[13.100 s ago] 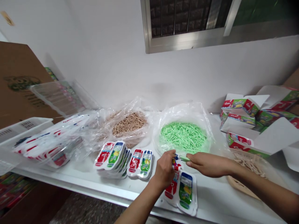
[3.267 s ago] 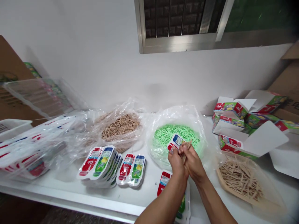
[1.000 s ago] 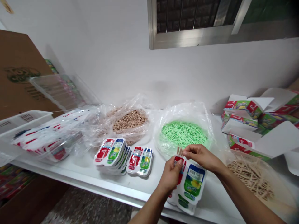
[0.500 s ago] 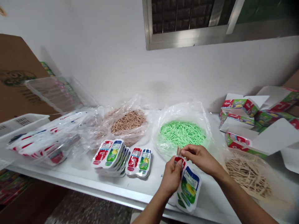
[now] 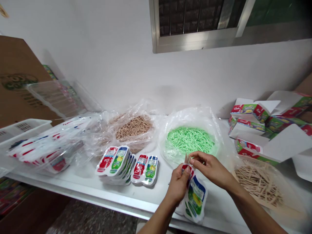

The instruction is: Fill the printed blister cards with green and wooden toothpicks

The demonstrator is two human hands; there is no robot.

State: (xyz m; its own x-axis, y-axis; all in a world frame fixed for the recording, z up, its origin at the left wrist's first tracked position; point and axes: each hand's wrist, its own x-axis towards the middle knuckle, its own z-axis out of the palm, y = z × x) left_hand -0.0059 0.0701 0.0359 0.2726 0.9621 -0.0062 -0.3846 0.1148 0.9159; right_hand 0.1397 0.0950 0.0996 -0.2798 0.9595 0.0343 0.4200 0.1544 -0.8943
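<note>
My left hand (image 5: 179, 183) is closed on a twin packet (image 5: 196, 198) with a red cola bottle and a green lemon bottle printed on it. At the packet's top, my right hand (image 5: 209, 167) pinches a few thin brown sticks (image 5: 187, 158) beside the red half's upper edge. How deep the sticks sit in the packet is hidden by my fingers. Just behind my hands lies a clear plastic bag (image 5: 212, 120) of green sticks (image 5: 190, 139). Left of my hands rest a stack of similar packets (image 5: 113, 162) and a separate packet (image 5: 145, 170).
Brown sticks (image 5: 134, 126) fill another open bag behind the stack. More brown sticks (image 5: 258, 183) lie at the right. Printed boxes (image 5: 248, 125) with raised flaps stand at the back right. At the left are bagged packets (image 5: 46, 146), a white basket (image 5: 29, 126) and a cardboard box (image 5: 21, 81).
The packet's lower part has swung slightly left and bent. Both hands stay at nearly the same place, with the sticks still at its top.
</note>
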